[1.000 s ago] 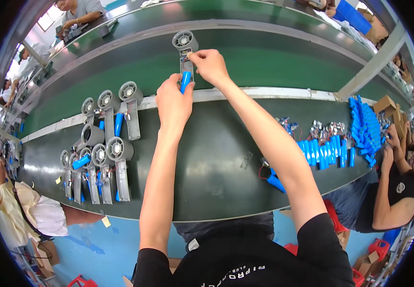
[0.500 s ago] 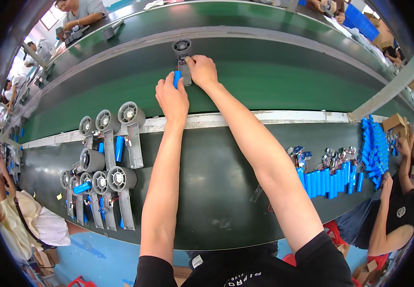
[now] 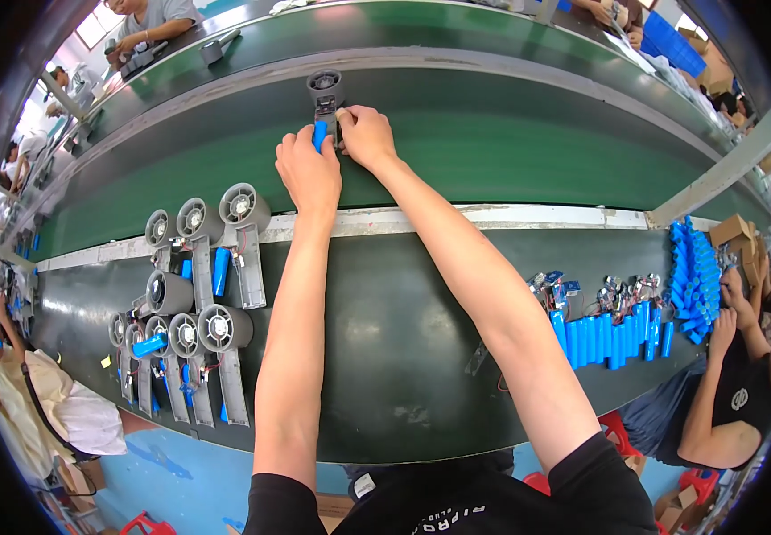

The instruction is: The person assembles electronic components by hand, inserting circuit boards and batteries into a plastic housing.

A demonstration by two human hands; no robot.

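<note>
Green surface (image 3: 492, 152); cylinder (image 3: 319, 135) (blue) in left hand (image 3: 309, 175).

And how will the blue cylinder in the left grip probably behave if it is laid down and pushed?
The blue cylinder in the left grip looks round-sided, so it may roll. Its smooth, shiny surface could be slippery. Its straight shape suggests stiffness.

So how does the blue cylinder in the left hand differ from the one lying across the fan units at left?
The held cylinder is gripped in the left hand; the loose cylinder is touched by neither hand. The held cylinder points away from the person; the loose cylinder lies roughly crosswise on the fan units. Fingers partly hide the held cylinder; the loose cylinder is mostly visible. Both are blue.
</note>
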